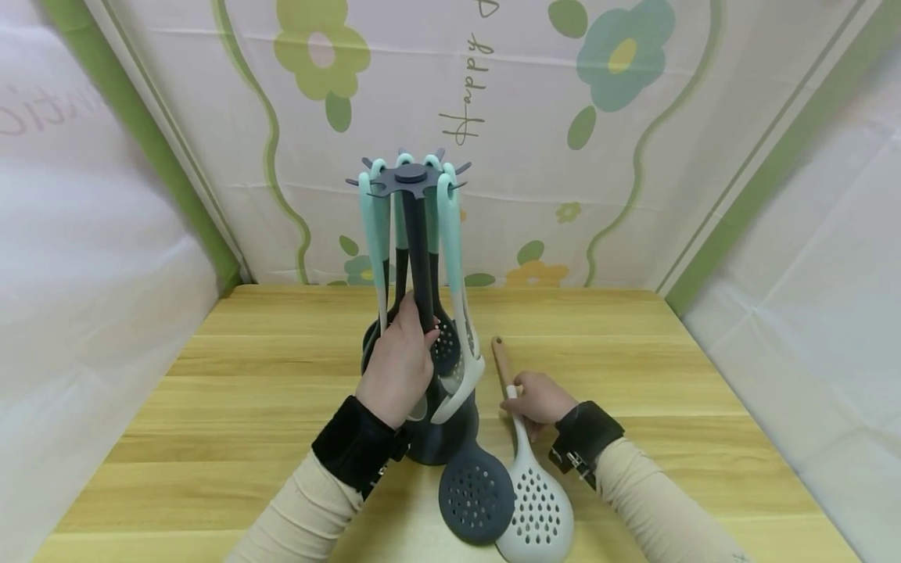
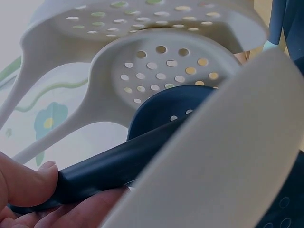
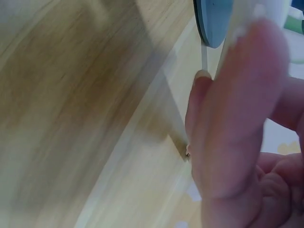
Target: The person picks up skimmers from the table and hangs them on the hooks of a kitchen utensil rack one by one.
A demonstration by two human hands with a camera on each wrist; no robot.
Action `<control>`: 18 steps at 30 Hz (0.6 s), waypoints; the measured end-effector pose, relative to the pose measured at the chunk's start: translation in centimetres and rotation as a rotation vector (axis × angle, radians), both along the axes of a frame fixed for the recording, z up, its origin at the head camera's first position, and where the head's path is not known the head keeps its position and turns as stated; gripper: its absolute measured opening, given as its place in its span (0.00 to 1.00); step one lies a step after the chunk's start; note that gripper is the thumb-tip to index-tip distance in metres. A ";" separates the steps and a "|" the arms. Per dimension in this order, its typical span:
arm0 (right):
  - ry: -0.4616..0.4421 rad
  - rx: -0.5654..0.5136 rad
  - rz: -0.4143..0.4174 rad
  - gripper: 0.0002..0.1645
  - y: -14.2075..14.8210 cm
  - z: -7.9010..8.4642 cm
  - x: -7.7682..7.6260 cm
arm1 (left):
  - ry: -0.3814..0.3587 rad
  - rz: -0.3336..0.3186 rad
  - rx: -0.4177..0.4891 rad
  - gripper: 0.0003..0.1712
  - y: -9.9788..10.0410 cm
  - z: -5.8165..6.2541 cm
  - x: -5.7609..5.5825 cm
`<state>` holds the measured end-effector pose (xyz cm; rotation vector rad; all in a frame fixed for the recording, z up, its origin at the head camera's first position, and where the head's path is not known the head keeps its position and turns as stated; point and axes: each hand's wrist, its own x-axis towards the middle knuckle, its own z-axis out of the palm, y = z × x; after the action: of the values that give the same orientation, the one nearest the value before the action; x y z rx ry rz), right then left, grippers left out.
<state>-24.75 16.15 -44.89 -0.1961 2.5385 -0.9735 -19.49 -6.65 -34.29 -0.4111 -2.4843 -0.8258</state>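
My left hand [image 1: 396,361] grips the dark upright post [image 1: 419,258] of a utensil stand. Kitchen utensils with mint-green handles [image 1: 450,227] hang around its top ring [image 1: 411,178]. Among them are a dark slotted spoon [image 1: 446,350] and a white ladle-like piece [image 1: 461,391]. Close by in the left wrist view are pale perforated heads [image 2: 156,76]. At the right, my right hand [image 1: 540,400] pinches a white skimmer [image 1: 538,508] by its handle, which ends in a wood-coloured grip. A dark round skimmer head [image 1: 476,496] overlaps the white one's edge.
The stand's dark round base [image 1: 443,442] rests on the wooden tabletop [image 1: 281,407]. Behind the table hangs a flower-printed cloth [image 1: 493,195], with pale cloth sides [image 1: 809,258] left and right. Hanging utensils crowd closely around my left hand.
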 end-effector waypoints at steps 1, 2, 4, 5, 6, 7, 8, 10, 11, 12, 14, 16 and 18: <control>-0.002 -0.007 -0.003 0.20 0.1 -0.1 0.0 | 0.000 -0.001 0.001 0.21 0.0 0.0 0.0; -0.003 -0.013 -0.005 0.20 0.1 -0.2 0.0 | 0.001 -0.002 0.000 0.21 0.0 0.0 0.0; -0.004 -0.023 -0.013 0.19 0.3 -0.3 0.0 | 0.005 -0.004 -0.001 0.21 -0.1 -0.1 0.0; -0.002 -0.026 -0.016 0.18 0.3 -0.3 0.0 | 0.008 -0.005 -0.003 0.22 -0.1 -0.2 0.0; 0.000 -0.025 -0.016 0.17 0.4 -0.3 0.0 | 0.010 -0.005 -0.001 0.22 -0.1 -0.2 0.0; 0.004 -0.023 -0.016 0.17 0.5 -0.4 0.0 | 0.015 -0.004 -0.002 0.21 -0.1 -0.2 0.0; 0.008 -0.021 -0.017 0.16 0.5 -0.4 0.0 | 0.019 -0.002 -0.004 0.21 -0.1 -0.2 0.0; 0.016 -0.016 -0.015 0.17 0.7 -0.4 -0.1 | 0.024 0.003 -0.007 0.21 0.0 -0.3 0.0; 0.021 -0.014 -0.012 0.18 0.7 -0.3 -0.1 | 0.026 0.006 -0.008 0.21 0.0 -0.3 0.0; 0.026 -0.015 -0.011 0.20 0.8 -0.3 -0.1 | 0.027 0.010 -0.009 0.21 0.0 -0.3 0.0; 0.038 -0.023 -0.009 0.25 0.9 -0.2 -0.1 | 0.029 0.017 -0.014 0.21 0.0 -0.4 0.0; 0.054 -0.030 -0.008 0.29 1.0 0.0 -0.1 | 0.029 0.021 -0.015 0.21 0.0 -0.4 0.0; 0.074 -0.039 -0.007 0.33 1.1 0.2 -0.1 | 0.026 0.022 -0.009 0.22 0.0 -0.3 0.0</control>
<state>-24.82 17.27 -44.72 -0.2388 2.5902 -1.0373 -19.46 -6.65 -34.61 -0.3943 -2.4645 -0.7962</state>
